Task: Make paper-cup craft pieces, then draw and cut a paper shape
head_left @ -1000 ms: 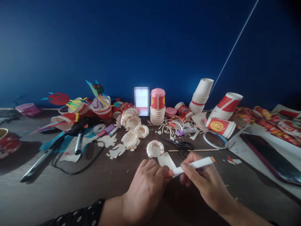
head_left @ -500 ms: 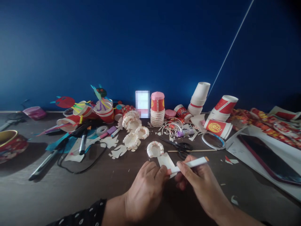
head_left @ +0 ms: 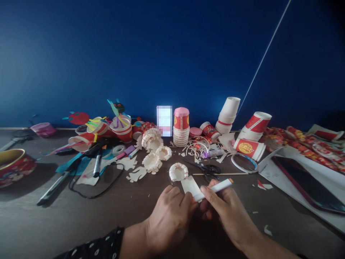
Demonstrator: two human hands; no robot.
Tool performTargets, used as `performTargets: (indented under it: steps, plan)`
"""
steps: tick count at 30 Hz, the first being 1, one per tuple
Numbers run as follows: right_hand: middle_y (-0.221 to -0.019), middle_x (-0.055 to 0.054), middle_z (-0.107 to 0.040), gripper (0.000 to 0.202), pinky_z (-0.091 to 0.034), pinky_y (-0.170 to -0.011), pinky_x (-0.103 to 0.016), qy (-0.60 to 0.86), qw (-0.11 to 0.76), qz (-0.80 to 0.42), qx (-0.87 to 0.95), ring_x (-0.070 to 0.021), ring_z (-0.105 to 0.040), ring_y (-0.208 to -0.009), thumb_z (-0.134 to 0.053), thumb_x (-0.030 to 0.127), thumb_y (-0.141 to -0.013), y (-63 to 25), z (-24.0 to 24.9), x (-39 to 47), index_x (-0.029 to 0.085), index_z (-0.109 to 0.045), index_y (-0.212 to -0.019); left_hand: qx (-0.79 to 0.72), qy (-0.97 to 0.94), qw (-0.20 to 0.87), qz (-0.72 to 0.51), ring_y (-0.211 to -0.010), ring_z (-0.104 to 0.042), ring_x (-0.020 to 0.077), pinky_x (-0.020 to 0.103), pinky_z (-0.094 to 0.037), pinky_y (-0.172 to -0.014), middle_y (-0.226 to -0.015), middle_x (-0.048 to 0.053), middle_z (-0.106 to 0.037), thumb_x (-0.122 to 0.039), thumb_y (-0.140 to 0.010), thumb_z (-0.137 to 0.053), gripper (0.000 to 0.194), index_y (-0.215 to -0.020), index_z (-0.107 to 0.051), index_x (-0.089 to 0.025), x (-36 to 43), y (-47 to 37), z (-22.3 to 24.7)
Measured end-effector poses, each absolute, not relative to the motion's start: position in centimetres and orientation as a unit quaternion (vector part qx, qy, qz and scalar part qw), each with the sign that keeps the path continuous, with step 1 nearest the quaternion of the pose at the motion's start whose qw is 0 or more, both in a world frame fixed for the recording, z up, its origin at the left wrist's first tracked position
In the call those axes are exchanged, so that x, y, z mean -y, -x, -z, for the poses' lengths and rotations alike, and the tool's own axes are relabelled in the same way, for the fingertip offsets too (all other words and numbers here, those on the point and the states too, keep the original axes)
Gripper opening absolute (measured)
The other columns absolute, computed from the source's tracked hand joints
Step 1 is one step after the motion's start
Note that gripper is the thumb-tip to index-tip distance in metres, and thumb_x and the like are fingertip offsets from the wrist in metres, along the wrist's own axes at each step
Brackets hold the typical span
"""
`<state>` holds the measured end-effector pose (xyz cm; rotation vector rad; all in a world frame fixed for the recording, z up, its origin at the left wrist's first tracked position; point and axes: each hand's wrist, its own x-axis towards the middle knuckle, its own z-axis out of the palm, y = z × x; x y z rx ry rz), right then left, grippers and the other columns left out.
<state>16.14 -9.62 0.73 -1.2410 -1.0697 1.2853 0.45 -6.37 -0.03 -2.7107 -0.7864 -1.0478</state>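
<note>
Between my two hands is a flat white strip [head_left: 221,185] with orange-red ends, slanting up to the right. My right hand [head_left: 225,210] pinches it between thumb and fingers. My left hand [head_left: 172,212] has its fingers closed on the strip's lower left end, which its thumb partly hides. Just beyond my fingers a pale piece of paper [head_left: 190,187] lies on the table. Touching or close to its far edge sits a white ring-shaped paper piece [head_left: 178,172]. Black scissors [head_left: 211,169] and a thin wooden stick [head_left: 234,174] lie behind my right hand.
Stacked paper cups [head_left: 181,126] stand at the back, with more cups [head_left: 228,115] to the right. A dark phone [head_left: 309,183] rests on a white surface at the right. At the left are a glue gun [head_left: 54,185], a marker [head_left: 97,164] and a red bowl [head_left: 17,167].
The strip's right end has shifted left and the strip slants slightly more. My right hand has moved a little left with it. The whole view has shifted slightly.
</note>
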Motion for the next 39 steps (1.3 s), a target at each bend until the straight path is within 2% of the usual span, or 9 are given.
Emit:
performTargets:
  steps: [3, 7, 11, 14, 18, 21, 25, 31, 39]
  plan:
    - [-0.056, 0.003, -0.059, 0.033, -0.043, -0.047, -0.022, 0.518, 0.5, -0.515, 0.465, -0.0094, -0.053, -0.045, -0.059, 0.047, -0.08, -16.2, -0.8, 9.5, 0.018, -0.051, -0.068, 0.258, 0.899, 0.096, 0.342, -0.05, -0.044, 0.0143, 0.027, -0.029, -0.051, -0.055, 0.0, -0.051, -0.016, -0.092, -0.035, 0.028, -0.068, -0.048, -0.017, 6.4, -0.5, 0.0]
    - [-0.06, 0.0, -0.061, 0.034, -0.043, -0.047, -0.023, 0.506, 0.478, -0.451, 0.558, -0.0111, -0.055, -0.048, -0.055, 0.049, -0.082, -17.3, -1.4, 8.8, 0.018, -0.055, -0.068, 0.293, 0.89, 0.086, 0.337, -0.05, -0.046, 0.0135, 0.027, -0.03, -0.052, -0.054, 0.0, -0.053, -0.022, -0.092, -0.037, 0.03, -0.068, -0.052, -0.016, 5.5, -0.2, -0.4]
    - [-0.06, -0.001, -0.063, 0.035, -0.041, -0.048, -0.024, 0.562, 0.483, -0.34, 0.579, -0.0115, -0.054, -0.047, -0.047, 0.049, -0.086, -18.8, -1.5, 7.7, 0.019, -0.052, -0.068, 0.388, 0.853, 0.069, 0.343, -0.052, -0.045, 0.0117, 0.026, -0.03, -0.056, -0.054, 0.0, -0.051, -0.027, -0.092, -0.039, 0.036, -0.059, -0.05, -0.016, 3.2, 1.0, -0.9]
    - [-0.06, 0.0, -0.063, 0.032, -0.04, -0.046, -0.024, 0.604, 0.451, -0.298, 0.586, -0.012, -0.054, -0.045, -0.048, 0.048, -0.085, -19.4, -1.1, 7.1, 0.02, -0.051, -0.069, 0.458, 0.822, 0.056, 0.333, -0.054, -0.045, 0.0119, 0.026, -0.03, -0.056, -0.055, 0.0, -0.05, -0.029, -0.091, -0.039, 0.039, -0.056, -0.049, -0.016, 1.7, 1.9, -1.0]
    - [-0.062, -0.001, -0.065, 0.027, -0.039, -0.046, -0.025, 0.627, 0.405, -0.273, 0.607, -0.0134, -0.055, -0.045, -0.047, 0.043, -0.086, -19.7, -0.7, 6.9, 0.021, -0.051, -0.072, 0.476, 0.818, 0.029, 0.322, -0.059, -0.049, 0.0138, 0.027, -0.032, -0.059, -0.06, 0.001, -0.055, -0.029, -0.091, -0.039, 0.034, -0.065, -0.055, -0.015, 1.1, 2.2, -0.9]
    - [-0.063, -0.001, -0.065, 0.023, -0.04, -0.05, -0.027, 0.645, 0.391, -0.198, 0.626, -0.0154, -0.056, -0.05, -0.046, 0.04, -0.085, -20.1, -0.8, 6.7, 0.021, -0.053, -0.074, 0.481, 0.817, 0.033, 0.316, -0.062, -0.052, 0.0157, 0.028, -0.034, -0.061, -0.062, 0.002, -0.059, -0.028, -0.09, -0.039, 0.028, -0.08, -0.062, -0.016, 1.1, 2.2, -0.7]
    - [-0.063, -0.001, -0.062, 0.019, -0.041, -0.057, -0.029, 0.653, 0.369, -0.11, 0.653, -0.0177, -0.057, -0.057, -0.046, 0.036, -0.084, -20.6, -1.0, 6.3, 0.022, -0.054, -0.074, 0.511, 0.8, 0.056, 0.31, -0.061, -0.055, 0.0171, 0.028, -0.035, -0.061, -0.061, 0.002, -0.06, -0.029, -0.089, -0.039, 0.027, -0.096, -0.063, -0.017, 0.6, 2.5, -0.4]
    - [-0.055, 0.001, -0.058, 0.024, -0.038, -0.051, -0.026, 0.646, 0.331, -0.145, 0.672, -0.0159, -0.054, -0.05, -0.046, 0.038, -0.084, -20.0, -1.1, 6.7, 0.022, -0.054, -0.068, 0.538, 0.793, 0.062, 0.279, -0.059, -0.055, 0.017, 0.028, -0.035, -0.062, -0.062, 0.002, -0.061, -0.029, -0.087, -0.041, 0.024, -0.088, -0.062, -0.017, 0.3, 2.5, -0.2]
    - [-0.058, -0.001, -0.065, 0.022, -0.036, -0.048, -0.026, 0.654, 0.254, -0.21, 0.681, -0.0167, -0.057, -0.052, -0.051, 0.035, -0.079, -19.1, -1.2, 7.4, 0.021, -0.061, -0.064, 0.561, 0.784, 0.064, 0.258, -0.068, -0.055, 0.018, 0.028, -0.032, -0.062, -0.066, 0.003, -0.061, -0.027, -0.087, -0.041, 0.025, -0.072, -0.058, -0.017, 0.2, 2.6, -0.9]
